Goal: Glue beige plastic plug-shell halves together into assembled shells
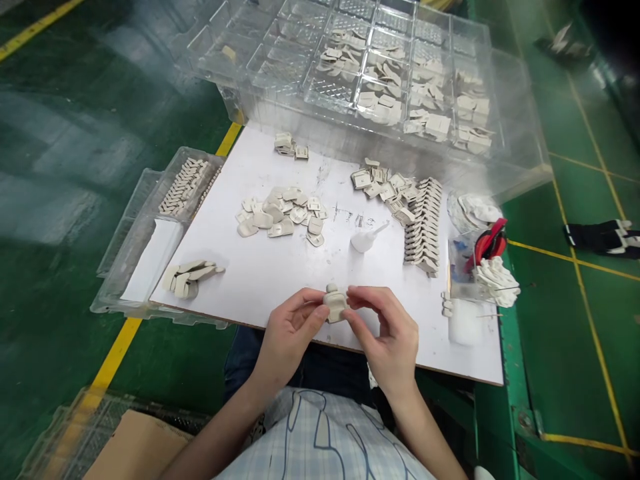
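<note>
Both hands meet over the near edge of a white board [260,273] and pinch one small beige plastic part [335,303] between them. My left hand [290,330] grips it from the left with thumb and fingers closed. My right hand [387,330] holds its right side, fingers curled round it. Loose beige parts [283,217] lie in a heap mid-board. A neat row of stacked parts [425,223] stands to the right, with more loose ones [383,183] behind it. A small fan of parts [187,277] lies at the board's left corner.
A clear compartment tray [300,60] holding several beige parts stands behind the board. Another clear tray [145,220] with a row of parts sits at the left. A small white bottle [365,239], red-handled tool [487,243], white glove [497,280] and white cup [464,321] crowd the right edge. Green floor surrounds everything.
</note>
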Demonstrator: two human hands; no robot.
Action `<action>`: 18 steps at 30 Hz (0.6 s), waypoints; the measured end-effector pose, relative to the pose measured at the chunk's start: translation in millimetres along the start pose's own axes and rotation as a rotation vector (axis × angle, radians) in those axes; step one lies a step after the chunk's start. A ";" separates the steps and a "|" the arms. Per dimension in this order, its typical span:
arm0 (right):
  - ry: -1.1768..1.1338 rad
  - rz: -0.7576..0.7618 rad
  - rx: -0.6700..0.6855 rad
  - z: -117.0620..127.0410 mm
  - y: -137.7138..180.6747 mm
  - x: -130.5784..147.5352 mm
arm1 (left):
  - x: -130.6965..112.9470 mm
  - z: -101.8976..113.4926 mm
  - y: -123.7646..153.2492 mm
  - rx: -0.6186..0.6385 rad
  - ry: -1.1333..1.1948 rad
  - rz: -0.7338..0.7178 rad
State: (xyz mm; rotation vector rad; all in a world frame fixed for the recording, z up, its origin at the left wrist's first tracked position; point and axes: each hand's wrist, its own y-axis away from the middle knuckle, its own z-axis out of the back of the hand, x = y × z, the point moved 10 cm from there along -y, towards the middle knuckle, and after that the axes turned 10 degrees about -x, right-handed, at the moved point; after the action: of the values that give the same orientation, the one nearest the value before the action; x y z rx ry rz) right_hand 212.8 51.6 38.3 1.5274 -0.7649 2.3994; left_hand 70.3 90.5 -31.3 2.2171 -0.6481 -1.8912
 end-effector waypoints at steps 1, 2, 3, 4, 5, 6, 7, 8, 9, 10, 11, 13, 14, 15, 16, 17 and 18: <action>-0.027 -0.083 0.017 -0.8 0.5 -7.8 | -6.1 -1.8 1.1 0.011 -0.040 -0.047; -0.058 -0.160 0.041 -2.9 1.8 -14.7 | -12.2 -3.5 2.4 0.018 -0.081 -0.099; -0.092 -0.231 0.070 -5.7 3.7 -20.7 | -17.6 -5.2 4.0 0.022 -0.126 -0.151; -0.128 -0.295 0.092 -8.2 5.8 -25.8 | -22.0 -6.8 5.5 0.023 -0.177 -0.199; -0.162 -0.347 0.102 -9.9 7.9 -29.9 | -24.9 -8.5 7.0 0.026 -0.230 -0.239; -0.194 -0.385 0.104 -11.1 9.7 -32.7 | -26.8 -10.3 8.2 0.032 -0.281 -0.272; -0.222 -0.411 0.100 -11.9 11.4 -34.7 | -27.9 -11.9 9.2 0.037 -0.326 -0.298; -0.246 -0.427 0.090 -12.2 12.7 -35.9 | -29.1 -12.9 10.0 0.038 -0.358 -0.322; -0.265 -0.437 0.080 -12.4 13.8 -36.6 | -30.4 -13.3 10.6 0.036 -0.377 -0.343; -0.279 -0.442 0.075 -12.8 14.9 -36.9 | -31.8 -13.2 11.1 0.031 -0.382 -0.362; -0.287 -0.445 0.079 -13.7 15.9 -36.9 | -33.1 -12.7 11.4 0.024 -0.378 -0.376; -0.276 -0.443 0.108 -16.1 17.6 -35.8 | -34.6 -11.9 12.0 0.016 -0.363 -0.393; -0.260 -0.438 0.125 -17.0 18.1 -35.1 | -34.6 -11.9 12.3 0.017 -0.360 -0.398; -0.240 -0.433 0.139 -17.4 18.3 -34.4 | -34.4 -12.0 12.6 0.016 -0.364 -0.401; -0.223 -0.429 0.148 -17.5 18.4 -33.8 | -34.2 -11.8 12.8 0.011 -0.371 -0.404; -0.211 -0.427 0.153 -17.5 18.4 -33.3 | -34.0 -11.4 13.0 0.003 -0.380 -0.407; -0.207 -0.426 0.155 -17.5 18.3 -32.8 | -33.8 -11.0 13.1 -0.008 -0.385 -0.408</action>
State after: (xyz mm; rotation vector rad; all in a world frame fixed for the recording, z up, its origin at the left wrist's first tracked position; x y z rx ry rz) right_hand 206.0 48.7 -2.5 1.8034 -0.2502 2.0460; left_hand 74.3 91.2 6.3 2.1179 -0.2379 -2.5485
